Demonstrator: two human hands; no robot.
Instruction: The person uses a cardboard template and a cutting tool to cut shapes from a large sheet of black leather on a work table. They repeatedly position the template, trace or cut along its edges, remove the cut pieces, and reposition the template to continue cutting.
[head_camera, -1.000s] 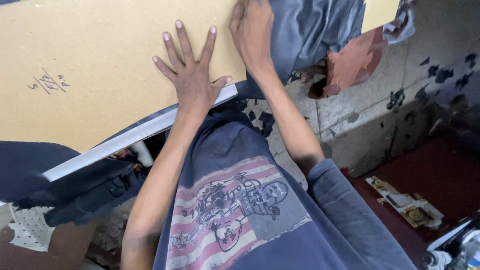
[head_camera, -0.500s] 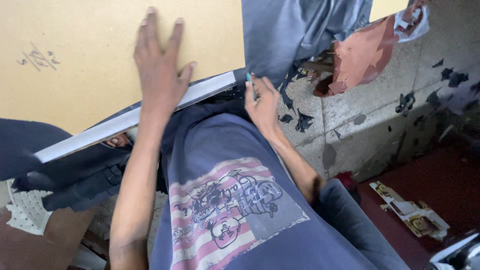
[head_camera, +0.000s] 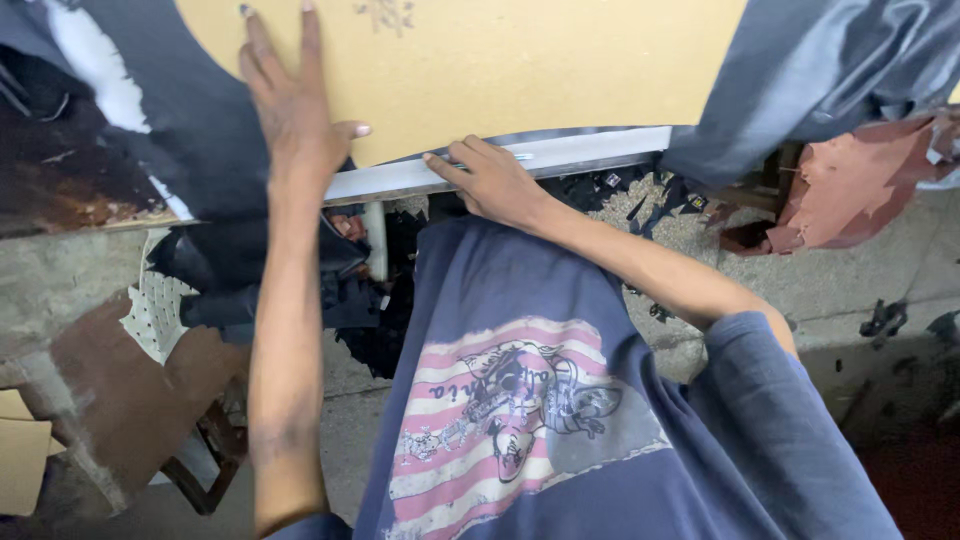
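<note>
At 12 o'clock of the view, a tan pattern board lies flat on the worktop, over dark leather.

Left hand at 11 o'clock: palm down, fingers spread and flat on the board's curved edge, likely pinning it so it can't slide.

Right hand sits just below centre at the pale worktop edge, fingers pressed together, tips on the edge beside the board. Whether it pinches a small tool, can't tell.

Small dark handwritten mark at 12 o'clock on the board; no printed label.

Grey-blue hide hangs at 2 o'clock, reddish-brown leather piece below it, black offcuts on the floor.
</note>
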